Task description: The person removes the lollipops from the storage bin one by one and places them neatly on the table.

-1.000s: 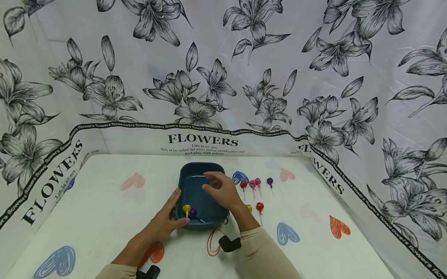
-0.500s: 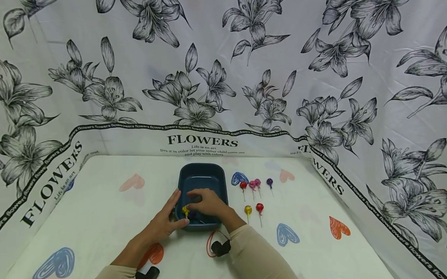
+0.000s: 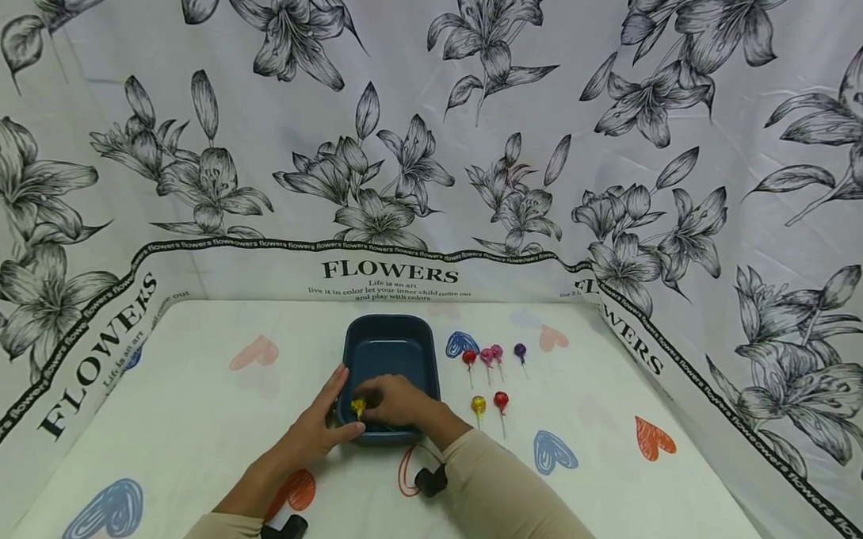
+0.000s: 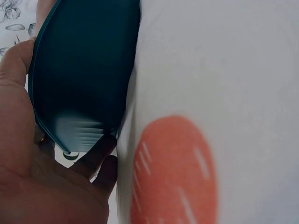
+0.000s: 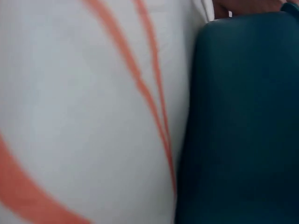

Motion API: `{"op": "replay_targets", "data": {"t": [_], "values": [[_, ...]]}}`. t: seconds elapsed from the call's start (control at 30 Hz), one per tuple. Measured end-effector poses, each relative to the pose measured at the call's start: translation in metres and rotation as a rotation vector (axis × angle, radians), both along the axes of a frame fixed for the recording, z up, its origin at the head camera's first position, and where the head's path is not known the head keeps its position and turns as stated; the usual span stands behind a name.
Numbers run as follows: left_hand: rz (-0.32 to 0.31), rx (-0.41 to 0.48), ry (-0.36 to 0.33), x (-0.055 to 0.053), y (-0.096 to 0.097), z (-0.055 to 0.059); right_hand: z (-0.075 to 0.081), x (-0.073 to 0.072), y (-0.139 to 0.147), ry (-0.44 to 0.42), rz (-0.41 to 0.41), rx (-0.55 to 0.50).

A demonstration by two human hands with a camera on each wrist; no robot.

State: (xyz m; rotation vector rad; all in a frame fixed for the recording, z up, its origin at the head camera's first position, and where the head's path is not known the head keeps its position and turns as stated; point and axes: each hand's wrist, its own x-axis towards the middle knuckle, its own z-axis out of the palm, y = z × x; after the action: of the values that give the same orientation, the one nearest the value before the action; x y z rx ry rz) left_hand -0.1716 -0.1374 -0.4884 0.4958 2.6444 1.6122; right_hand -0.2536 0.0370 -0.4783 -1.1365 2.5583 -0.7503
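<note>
A dark blue rectangular dish (image 3: 391, 355) stands on the table in front of me. At its front left corner my left hand (image 3: 317, 426) holds it, with the thumb at the near side and the fingers along the left wall; the left wrist view shows the thumb by the rim of the dish (image 4: 86, 65) and fingertips against its outer wall. My right hand (image 3: 395, 401) reaches down inside, fingers bent beside a yellow lollipop (image 3: 358, 408). A purple lollipop seen there earlier is hidden under this hand, and I cannot tell whether the fingers grip it.
To the right of the dish lie a back row with a red lollipop (image 3: 469, 356), a pink lollipop (image 3: 487, 356) beside another pink one, and a purple lollipop (image 3: 520, 350). Nearer are a yellow lollipop (image 3: 478, 404) and a red lollipop (image 3: 501, 400). A heart-patterned white cloth (image 3: 184, 419) covers the table.
My right hand has moved from above the dish's right side down and left into its front part, covering the purple lollipop. The left hand stays at the corner.
</note>
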Motion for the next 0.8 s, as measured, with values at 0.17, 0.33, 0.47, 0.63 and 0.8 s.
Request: {"op": "replay_targets", "data": {"t": [0.17,0.33,0.47,0.63,0.8], "values": [[0.006,-0.012,0.01,-0.006,-0.003,-0.013,0.0,0.002,0.0,0.033,0.008,0.011],[0.004,0.008,0.012,-0.007,-0.003,-0.014,0.001,0.002,0.002,0.022,-0.005,-0.026],[0.023,-0.009,0.002,-0.006,-0.003,-0.014,0.004,0.002,0.004,0.016,-0.057,-0.076],[0.02,0.0,-0.005,-0.005,-0.002,-0.014,0.007,0.001,0.008,0.036,-0.125,-0.221],[0.016,-0.004,-0.006,-0.001,-0.001,-0.006,0.016,0.0,0.013,0.115,-0.126,-0.379]]}}
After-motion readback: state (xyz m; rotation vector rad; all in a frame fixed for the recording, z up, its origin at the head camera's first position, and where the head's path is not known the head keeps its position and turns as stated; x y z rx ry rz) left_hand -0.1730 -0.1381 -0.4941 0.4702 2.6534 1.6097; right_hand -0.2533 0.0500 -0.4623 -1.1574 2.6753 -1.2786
